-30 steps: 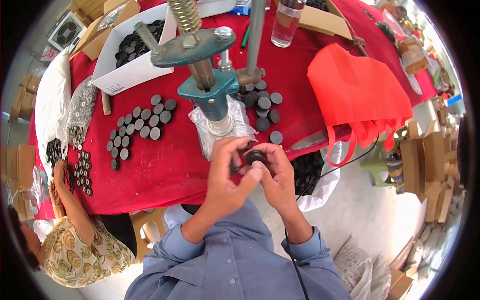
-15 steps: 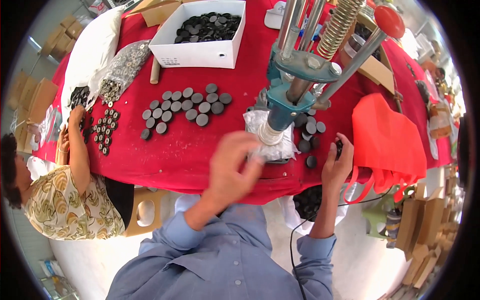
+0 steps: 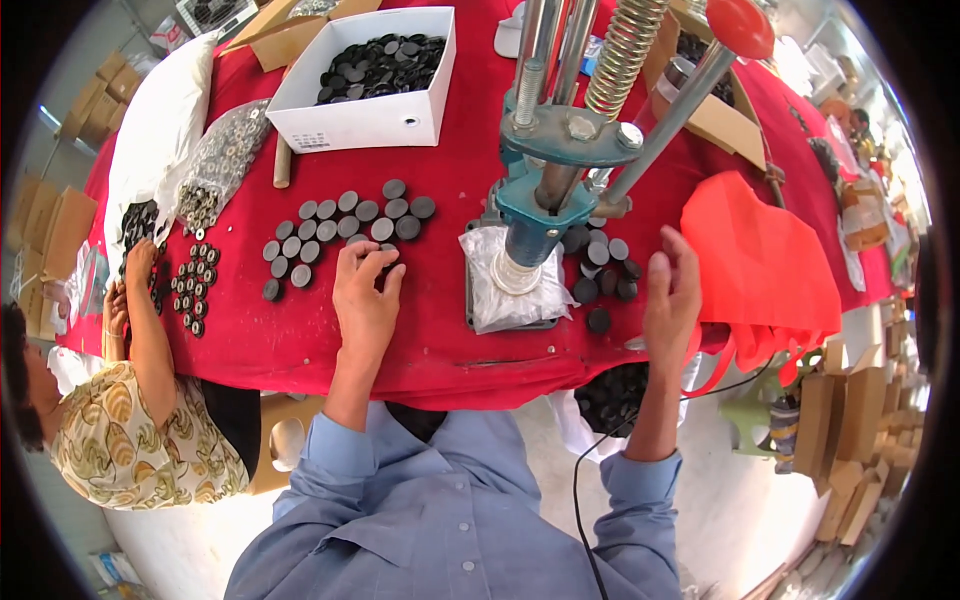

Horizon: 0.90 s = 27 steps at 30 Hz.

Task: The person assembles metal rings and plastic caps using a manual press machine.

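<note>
At the near edge of a loose group of round black caps (image 3: 324, 230), my left hand (image 3: 362, 302) has its thumb and fingers curled together around a dark cap, mostly hidden by the fingers. My right hand (image 3: 668, 295) is raised over the table's right side, fingers stretched up and nothing visible in them. Between my hands stands a green hand press (image 3: 545, 205) with a red-knobbed lever (image 3: 655, 120). Its ram comes down on a pad wrapped in clear plastic (image 3: 515, 285). More black caps (image 3: 598, 320) lie right of the press, near my right hand.
A white box (image 3: 420, 125) of black caps stands at the back. The red bag (image 3: 755, 265) lies at right. On the left, a person (image 3: 140, 400) handles small black parts beside ringed pieces (image 3: 195, 285). A bag of black parts (image 3: 615, 395) hangs below the table edge.
My left hand has moved left from the press to the cap group. My right hand has straightened its fingers; the dark piece it held no longer shows. The view has shifted slightly.
</note>
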Each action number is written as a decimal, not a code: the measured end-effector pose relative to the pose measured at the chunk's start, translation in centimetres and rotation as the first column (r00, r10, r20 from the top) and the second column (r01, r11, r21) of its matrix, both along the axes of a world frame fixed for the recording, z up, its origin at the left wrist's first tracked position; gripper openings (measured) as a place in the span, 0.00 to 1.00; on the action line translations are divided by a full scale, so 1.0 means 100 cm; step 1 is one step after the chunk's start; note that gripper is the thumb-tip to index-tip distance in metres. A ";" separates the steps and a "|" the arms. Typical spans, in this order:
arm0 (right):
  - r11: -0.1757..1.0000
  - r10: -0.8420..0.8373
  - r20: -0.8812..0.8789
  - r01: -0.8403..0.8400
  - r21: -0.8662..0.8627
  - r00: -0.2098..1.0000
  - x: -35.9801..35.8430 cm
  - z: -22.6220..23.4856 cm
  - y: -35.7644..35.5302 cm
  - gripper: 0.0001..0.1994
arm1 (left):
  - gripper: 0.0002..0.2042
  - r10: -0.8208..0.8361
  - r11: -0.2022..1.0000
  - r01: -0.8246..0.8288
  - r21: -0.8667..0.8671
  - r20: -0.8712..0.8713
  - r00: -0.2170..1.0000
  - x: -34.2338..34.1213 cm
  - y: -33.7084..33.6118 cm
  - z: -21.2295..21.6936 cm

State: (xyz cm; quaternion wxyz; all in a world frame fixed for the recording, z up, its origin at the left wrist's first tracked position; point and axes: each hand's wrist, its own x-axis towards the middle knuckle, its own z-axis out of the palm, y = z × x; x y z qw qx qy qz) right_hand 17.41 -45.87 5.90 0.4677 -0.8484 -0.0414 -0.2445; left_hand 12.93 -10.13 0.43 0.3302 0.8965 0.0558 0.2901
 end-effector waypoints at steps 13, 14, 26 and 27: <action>0.519 0.462 0.365 -0.580 0.628 0.808 0.039 0.220 0.093 0.20 | 0.22 -0.115 0.951 0.102 -0.291 -0.028 0.993 -0.009 -0.045 0.030; 0.520 0.538 0.435 -0.690 0.504 0.722 0.044 0.215 0.086 0.21 | 0.24 -0.169 0.938 0.155 -0.311 -0.020 0.985 -0.008 -0.056 0.035; 0.136 0.768 0.562 -0.935 0.329 0.309 0.053 0.185 0.050 0.26 | 0.32 -0.363 0.875 0.332 -0.353 -0.022 0.932 0.021 -0.109 0.037; 0.136 0.770 0.558 -0.934 0.330 0.310 0.042 0.181 0.050 0.26 | 0.33 -0.365 0.874 0.340 -0.347 -0.008 0.931 0.020 -0.108 0.035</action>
